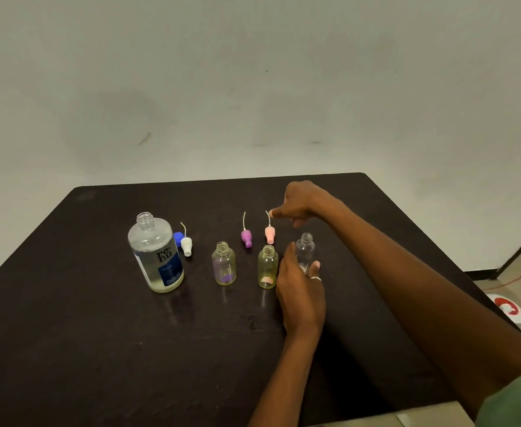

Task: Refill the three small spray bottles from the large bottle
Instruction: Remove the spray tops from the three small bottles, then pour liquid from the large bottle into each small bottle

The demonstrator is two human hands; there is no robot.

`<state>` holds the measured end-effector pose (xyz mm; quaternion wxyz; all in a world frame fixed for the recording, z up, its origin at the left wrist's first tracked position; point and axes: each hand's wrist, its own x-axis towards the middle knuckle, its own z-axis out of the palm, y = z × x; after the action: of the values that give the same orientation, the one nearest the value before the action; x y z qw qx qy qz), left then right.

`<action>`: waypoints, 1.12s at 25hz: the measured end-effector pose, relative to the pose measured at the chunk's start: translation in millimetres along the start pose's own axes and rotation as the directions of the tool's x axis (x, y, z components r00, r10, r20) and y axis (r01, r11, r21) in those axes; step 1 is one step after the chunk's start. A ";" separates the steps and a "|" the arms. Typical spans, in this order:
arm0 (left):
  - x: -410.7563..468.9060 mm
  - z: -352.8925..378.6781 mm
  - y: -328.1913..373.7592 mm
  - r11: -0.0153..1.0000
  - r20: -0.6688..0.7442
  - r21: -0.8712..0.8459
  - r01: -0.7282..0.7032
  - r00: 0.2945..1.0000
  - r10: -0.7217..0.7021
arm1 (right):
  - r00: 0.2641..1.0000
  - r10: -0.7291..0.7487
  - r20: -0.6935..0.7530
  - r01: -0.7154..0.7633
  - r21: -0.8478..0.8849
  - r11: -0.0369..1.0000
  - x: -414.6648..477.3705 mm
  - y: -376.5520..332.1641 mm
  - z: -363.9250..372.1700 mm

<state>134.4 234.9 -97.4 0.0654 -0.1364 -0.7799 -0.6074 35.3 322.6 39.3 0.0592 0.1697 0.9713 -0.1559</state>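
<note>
The large open bottle (157,254) with a dark label stands at the left, partly full of clear liquid. Three small bottles stand uncapped in a row: a yellowish one (223,265), a second yellowish one (267,268) and a clear one (305,249). My left hand (299,291) grips the clear one between thumb and fingers. A purple spray head (246,237) and a pink spray head (270,234) stand behind them, tubes up. My right hand (302,204) reaches over, a fingertip at the top of the pink head's tube; whether it pinches the tube is unclear.
A white spray head (186,245) and a blue cap (177,237) lie just right of the large bottle. Everything stands on a dark table (83,334) against a pale wall. Floor, a red-and-white object (507,308) and a cable show past the table's right edge.
</note>
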 end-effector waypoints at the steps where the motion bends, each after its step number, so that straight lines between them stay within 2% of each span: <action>1: -0.6 -0.5 0.7 1.000 0.000 0.008 0.002 1.000 -0.002 | 1.000 -0.010 -0.011 0.010 -0.010 1.000 -4.8 -0.1 -3.2; 9: -16.2 -12.5 10.8 0.996 0.078 0.036 0.081 0.993 -0.083 | 0.994 -0.065 -0.084 0.060 -0.056 0.997 -36.8 -0.4 -19.8; 12: -38.0 -31.7 17.0 0.991 0.082 0.118 0.059 0.994 -0.069 | 0.991 -0.081 -0.109 0.076 -0.051 0.996 -49.1 -0.5 -22.5; 15: -60.2 -59.6 16.8 0.986 0.074 0.160 -0.037 0.997 0.025 | 0.979 -0.134 -0.153 0.127 -0.056 0.990 -65.3 -9.7 -25.4; 19: -55.7 -106.3 7.5 0.964 -0.032 0.195 -0.184 0.981 0.193 | 0.946 -0.251 -0.205 0.242 -0.069 0.968 -84.1 -39.3 -21.8; 21: -42.1 -133.9 0.2 0.957 -0.113 0.210 -0.202 0.967 0.229 | 0.921 -0.330 -0.207 0.329 -0.039 0.943 -93.4 -57.5 -17.0; 25: -16.7 -187.2 -19.1 0.968 -0.229 0.201 -0.148 0.954 0.193 | 0.873 -0.443 -0.204 0.469 0.104 0.877 -114.2 -101.5 8.0; 28: -5.6 -218.1 -42.1 0.948 -0.162 0.304 -0.090 0.976 0.144 | 0.861 -0.447 -0.243 0.494 0.188 0.849 -117.9 -130.5 42.8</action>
<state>113.6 14.2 -82.7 0.1922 -0.1151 -0.8430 -0.4890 102.9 155.5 55.6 -0.0954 -0.0546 0.9574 -0.2670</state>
